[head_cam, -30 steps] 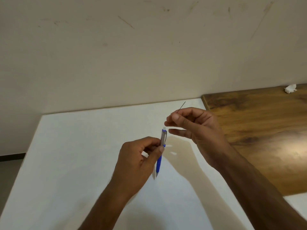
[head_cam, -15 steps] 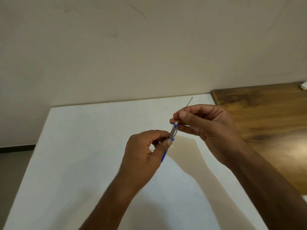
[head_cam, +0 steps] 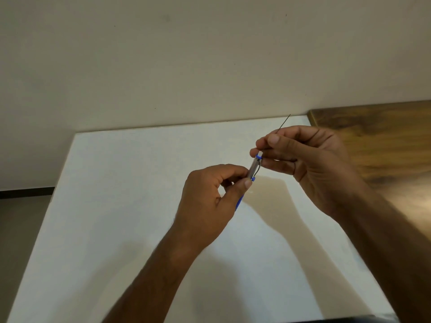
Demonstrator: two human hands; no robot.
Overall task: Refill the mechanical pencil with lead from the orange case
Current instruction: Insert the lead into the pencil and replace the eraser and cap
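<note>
The right hand (head_cam: 310, 164) has closed the last gap to the mechanical pencil (head_cam: 253, 168) — its fingers now touch the top end. It pinches a thin lead (head_cam: 283, 124); the left hand (head_cam: 210, 201) grips the pencil's barrel, above the white table (head_cam: 121, 183).

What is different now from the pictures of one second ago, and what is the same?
The right hand has closed the gap to the mechanical pencil, so its fingertips, pinching the thin lead, now sit at the pencil's top end. The pencil has tilted so that its top leans toward the right hand. Nothing was newly grasped or released: the left hand still holds the pencil above the white table.
</note>
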